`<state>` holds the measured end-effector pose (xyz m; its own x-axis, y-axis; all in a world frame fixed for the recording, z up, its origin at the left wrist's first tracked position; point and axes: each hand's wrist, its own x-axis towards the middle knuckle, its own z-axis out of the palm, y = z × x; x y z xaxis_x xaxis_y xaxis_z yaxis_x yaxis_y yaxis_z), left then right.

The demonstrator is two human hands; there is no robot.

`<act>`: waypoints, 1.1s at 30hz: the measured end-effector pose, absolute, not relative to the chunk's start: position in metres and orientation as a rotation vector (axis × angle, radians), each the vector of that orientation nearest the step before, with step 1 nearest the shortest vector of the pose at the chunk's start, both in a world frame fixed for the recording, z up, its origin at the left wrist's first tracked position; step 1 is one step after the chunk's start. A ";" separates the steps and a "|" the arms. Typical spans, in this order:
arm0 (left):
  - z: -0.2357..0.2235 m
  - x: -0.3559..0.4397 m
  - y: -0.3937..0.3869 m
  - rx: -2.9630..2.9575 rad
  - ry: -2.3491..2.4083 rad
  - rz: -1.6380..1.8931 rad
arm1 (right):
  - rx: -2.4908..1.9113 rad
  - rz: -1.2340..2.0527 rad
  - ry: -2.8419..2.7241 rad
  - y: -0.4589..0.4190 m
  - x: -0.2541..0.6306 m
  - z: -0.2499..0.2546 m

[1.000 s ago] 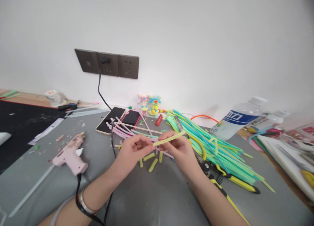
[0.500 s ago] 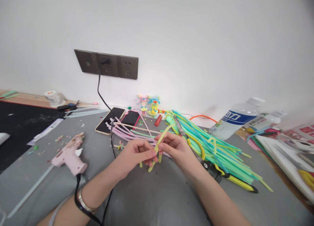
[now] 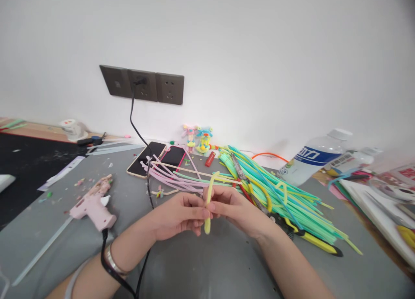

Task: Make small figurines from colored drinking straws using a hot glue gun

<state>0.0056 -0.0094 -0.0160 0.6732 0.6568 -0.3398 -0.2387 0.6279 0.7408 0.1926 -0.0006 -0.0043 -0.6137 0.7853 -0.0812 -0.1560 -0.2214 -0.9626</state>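
Note:
Between my two hands, above the grey table mat, is a bent yellow pipe cleaner (image 3: 210,187), its upper end curving over and its lower end pointing down. My left hand (image 3: 183,214) pinches it from the left with thumb and fingers. From the right, my right hand (image 3: 231,206) closes thumb and fingertips on the same piece. Part of it is hidden behind the fingers. Just beyond the hands lie pink pipe cleaners (image 3: 171,179). A large pile of green, yellow and blue pipe cleaners (image 3: 285,199) is at the right, with yellow-handled pliers (image 3: 241,173) on it.
A pink hot glue gun (image 3: 94,208) lies at left, its black cord (image 3: 148,195) running to the wall socket (image 3: 142,86). Two phones (image 3: 144,160) and two small figures (image 3: 204,139) are near the wall. A bottle (image 3: 314,158) stands at right, with yellow-handled cutters (image 3: 316,242) nearer.
The yellow pipe cleaner has turned more upright, its top now curling over instead of slanting right. Its lower ends, spread before, now appear as one. Both hands still grip it.

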 end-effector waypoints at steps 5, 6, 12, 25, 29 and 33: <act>-0.012 0.006 -0.010 0.748 0.661 0.536 | -0.756 1.840 -1.385 -0.001 0.191 -0.006; -0.011 0.006 -0.010 0.753 0.662 0.540 | -0.758 1.829 -1.386 -0.001 0.191 -0.006; -0.008 0.005 -0.010 0.928 0.664 0.599 | -0.779 1.846 -1.397 -0.001 0.190 -0.005; -0.014 0.006 -0.011 1.023 0.645 0.739 | -0.780 1.789 -1.313 -0.003 0.189 -0.009; -0.014 0.005 -0.011 0.990 0.635 0.790 | -0.758 1.700 -1.356 -0.004 0.187 -0.005; -0.012 0.005 -0.010 0.904 0.621 0.776 | -0.739 1.562 -1.460 -0.004 0.185 -0.001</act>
